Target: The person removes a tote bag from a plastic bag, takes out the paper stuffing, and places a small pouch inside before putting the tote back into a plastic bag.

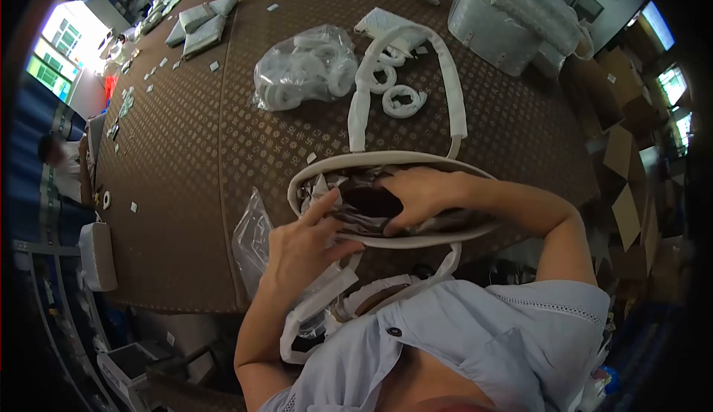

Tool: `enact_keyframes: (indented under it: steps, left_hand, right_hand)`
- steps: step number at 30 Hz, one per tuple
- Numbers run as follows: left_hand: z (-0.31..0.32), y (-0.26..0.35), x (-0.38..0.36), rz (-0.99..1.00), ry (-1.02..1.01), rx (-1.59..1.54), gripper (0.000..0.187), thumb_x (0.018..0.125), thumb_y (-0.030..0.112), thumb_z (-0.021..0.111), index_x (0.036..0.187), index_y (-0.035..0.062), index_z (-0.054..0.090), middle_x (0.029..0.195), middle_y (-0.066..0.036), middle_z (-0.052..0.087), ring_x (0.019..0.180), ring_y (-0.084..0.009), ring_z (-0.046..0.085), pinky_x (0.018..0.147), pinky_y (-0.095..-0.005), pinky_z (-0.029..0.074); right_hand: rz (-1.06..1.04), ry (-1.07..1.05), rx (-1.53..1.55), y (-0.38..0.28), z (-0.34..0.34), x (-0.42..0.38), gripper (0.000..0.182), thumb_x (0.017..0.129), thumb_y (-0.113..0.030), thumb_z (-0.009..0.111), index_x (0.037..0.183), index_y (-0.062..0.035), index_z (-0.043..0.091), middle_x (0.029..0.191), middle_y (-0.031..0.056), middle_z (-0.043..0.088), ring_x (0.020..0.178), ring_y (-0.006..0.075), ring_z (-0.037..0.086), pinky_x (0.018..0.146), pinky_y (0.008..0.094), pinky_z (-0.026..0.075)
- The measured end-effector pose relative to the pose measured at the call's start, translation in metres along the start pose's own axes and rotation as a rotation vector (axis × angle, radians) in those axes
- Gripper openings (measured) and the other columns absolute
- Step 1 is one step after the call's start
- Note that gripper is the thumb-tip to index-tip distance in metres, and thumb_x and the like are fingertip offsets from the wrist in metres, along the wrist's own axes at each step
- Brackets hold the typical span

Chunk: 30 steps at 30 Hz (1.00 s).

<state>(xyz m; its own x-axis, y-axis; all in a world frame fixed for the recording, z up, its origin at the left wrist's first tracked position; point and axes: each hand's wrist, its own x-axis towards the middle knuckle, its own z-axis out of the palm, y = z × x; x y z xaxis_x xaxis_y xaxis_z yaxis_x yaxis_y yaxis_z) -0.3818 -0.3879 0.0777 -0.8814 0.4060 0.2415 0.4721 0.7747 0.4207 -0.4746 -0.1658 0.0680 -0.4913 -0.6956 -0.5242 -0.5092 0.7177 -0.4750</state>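
A tote bag with a pale rim point(386, 243) stands upright before me at the table's near edge, its mouth wide. Crumpled dark brown lining or stuffing point(356, 222) shows inside. One long handle point(455, 89), wrapped in white, lies out over the table; the other hangs on my side. My left hand point(301, 245) is at the bag's left front rim, fingers apart, some reaching over the opening. From the right, my right hand point(423, 193) reaches into the mouth with thumb and fingers spread against the brown material. Its fingertips are partly hidden.
Beyond the bag lie a clear plastic bag of white rolls point(308, 70) and loose white rings point(403, 101). Wrapped bags point(512, 22) stand at the far right, cartons point(624, 159) beside the table. Clear plastic point(252, 237) lies at left. Another person point(68, 167) sits far left.
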Motion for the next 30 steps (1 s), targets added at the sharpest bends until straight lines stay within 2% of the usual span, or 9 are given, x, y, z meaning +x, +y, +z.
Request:
enact_keyframes:
  steps: [4, 9, 14, 15, 18, 22, 27, 28, 30]
  left_hand:
    - [0.011, -0.004, 0.001, -0.013, 0.084, -0.118, 0.030, 0.061, 0.033, 0.077, 0.073, 0.0084, 0.065, 0.115, -0.004, 0.058, 0.069, -0.0162, 0.064, 0.055, -0.0282, 0.050]
    - [0.011, -0.008, 0.006, 0.002, 0.008, -0.146, 0.030, 0.060, 0.032, 0.078, 0.072, 0.0077, 0.064, 0.114, -0.005, 0.059, 0.068, -0.0165, 0.065, 0.054, -0.0275, 0.051]
    - [0.016, -0.017, 0.003, 0.026, 0.119, -0.370, 0.031, 0.055, 0.024, 0.082, 0.072, 0.0052, 0.064, 0.123, -0.011, 0.052, 0.073, -0.0212, 0.066, 0.058, -0.0289, 0.052]
    - [0.018, -0.018, 0.003, -0.009, 0.215, -0.301, 0.031, 0.055, 0.025, 0.082, 0.071, 0.0052, 0.064, 0.125, -0.012, 0.051, 0.073, -0.0214, 0.066, 0.058, -0.0291, 0.052]
    - [0.015, -0.022, 0.006, 0.002, 0.398, -0.132, 0.033, 0.054, 0.028, 0.081, 0.067, 0.0052, 0.063, 0.125, -0.013, 0.050, 0.072, -0.0223, 0.066, 0.056, -0.0298, 0.052]
    - [0.017, -0.040, -0.007, -0.110, 0.337, -0.195, 0.033, 0.057, 0.033, 0.079, 0.065, 0.0073, 0.060, 0.117, -0.010, 0.057, 0.065, -0.0196, 0.065, 0.052, -0.0288, 0.050]
    - [0.016, -0.024, -0.005, 0.052, 0.152, 0.012, 0.030, 0.064, 0.036, 0.074, 0.069, 0.0107, 0.058, 0.088, 0.000, 0.062, 0.053, -0.0155, 0.059, 0.043, -0.0275, 0.044]
    - [0.018, -0.022, -0.004, 0.015, 0.094, 0.024, 0.029, 0.066, 0.036, 0.073, 0.070, 0.0110, 0.058, 0.079, 0.001, 0.061, 0.051, -0.0152, 0.057, 0.042, -0.0274, 0.043]
    - [0.014, -0.018, 0.000, 0.043, 0.101, 0.004, 0.028, 0.067, 0.035, 0.073, 0.070, 0.0111, 0.058, 0.073, 0.002, 0.058, 0.049, -0.0148, 0.056, 0.041, -0.0270, 0.042]
  right_hand:
    - [-0.320, 0.479, -0.255, -0.006, 0.014, -0.008, 0.087, 0.064, -0.037, 0.071, 0.131, 0.0001, 0.030, 0.130, 0.0223, 0.034, 0.114, 0.0379, 0.042, 0.092, 0.0413, 0.038]
    - [-0.139, 0.209, 0.115, 0.012, 0.039, 0.033, 0.081, 0.066, -0.022, 0.069, 0.134, -0.0065, 0.029, 0.131, 0.0225, 0.036, 0.111, 0.0378, 0.045, 0.094, 0.0408, 0.037]
    - [0.002, 0.060, 0.237, 0.018, 0.043, 0.049, 0.045, 0.063, -0.017, 0.063, 0.106, -0.0046, 0.060, 0.096, 0.0184, 0.062, 0.087, 0.0317, 0.061, 0.076, 0.0378, 0.047]
    - [0.006, 0.193, 0.227, 0.006, 0.028, 0.038, 0.031, 0.062, -0.019, 0.065, 0.089, -0.0025, 0.063, 0.075, 0.0152, 0.064, 0.070, 0.0261, 0.063, 0.068, 0.0347, 0.047]
    - [-0.126, 0.358, 0.839, -0.004, -0.008, -0.012, 0.026, 0.069, -0.022, 0.065, 0.085, -0.0016, 0.063, 0.076, 0.0067, 0.066, 0.064, 0.0159, 0.060, 0.060, 0.0242, 0.045]
    - [-0.143, 1.064, 1.195, 0.064, -0.044, -0.117, 0.037, 0.089, -0.030, 0.045, 0.100, 0.0015, 0.061, 0.086, 0.0060, 0.064, 0.082, 0.0145, 0.060, 0.074, 0.0251, 0.048]
    - [-0.022, 2.430, 0.637, 0.037, -0.077, -0.227, 0.046, 0.088, -0.033, 0.048, 0.123, -0.0026, 0.047, 0.115, 0.0121, 0.055, 0.103, 0.0260, 0.055, 0.088, 0.0363, 0.044]
    - [-0.021, 2.426, 0.633, 0.062, -0.067, -0.252, 0.046, 0.088, -0.033, 0.048, 0.123, -0.0026, 0.047, 0.115, 0.0121, 0.055, 0.103, 0.0260, 0.055, 0.088, 0.0363, 0.044]
    - [0.780, 1.973, 0.148, 0.122, -0.043, -0.290, 0.051, 0.083, -0.032, 0.054, 0.126, -0.0064, 0.046, 0.107, 0.0123, 0.060, 0.099, 0.0257, 0.057, 0.082, 0.0379, 0.045]
